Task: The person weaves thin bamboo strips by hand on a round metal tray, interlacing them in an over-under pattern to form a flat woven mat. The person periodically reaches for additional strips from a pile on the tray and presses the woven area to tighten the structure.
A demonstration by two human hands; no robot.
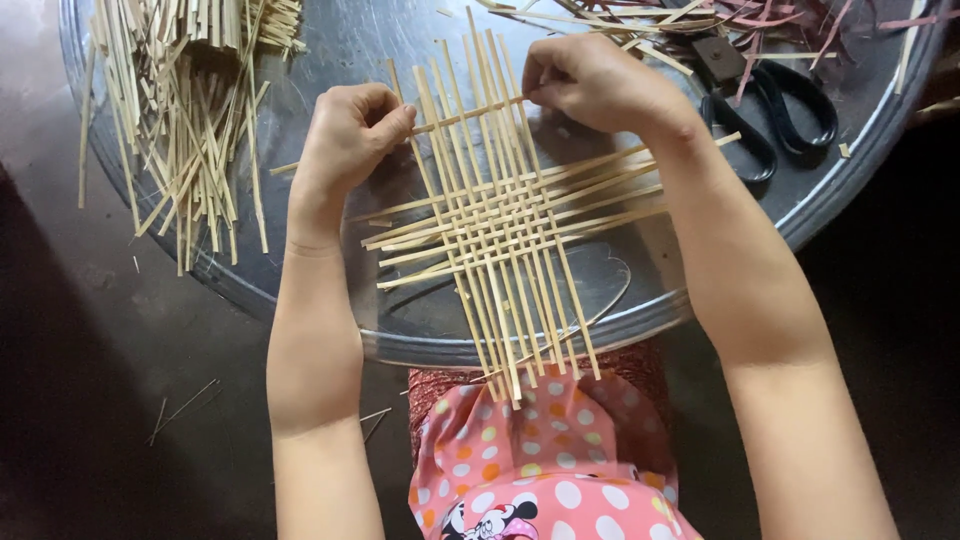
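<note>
While the camera looks down from the person's head, the nearest thing is a pink garment (540,470) with coloured polka dots, low in the view. Above it, both bare forearms reach out to a round metal tray (420,340) that serves as the work surface.

On the tray lies a partly woven mat of pale bamboo strips (510,215). Its middle is already interlaced into a tight square grid; long loose ends stick out on all four sides, the nearest ones hanging over the tray's rim, so by my judgement much weaving is left.

At the mat's far edge, the left hand (350,135) is closed in a pinch on a single crosswise strip (465,115), and the right hand (590,80) is closed on the same strip further along, where it crosses the upright strips.

Farther off, a heap of loose cut strips (190,110) lies at the tray's left, and black-handled scissors (770,110) rest at its right among reddish scraps (770,20). Around the tray is a dark, dull floor (100,350) with a few stray slivers; no more of the room shows.
</note>
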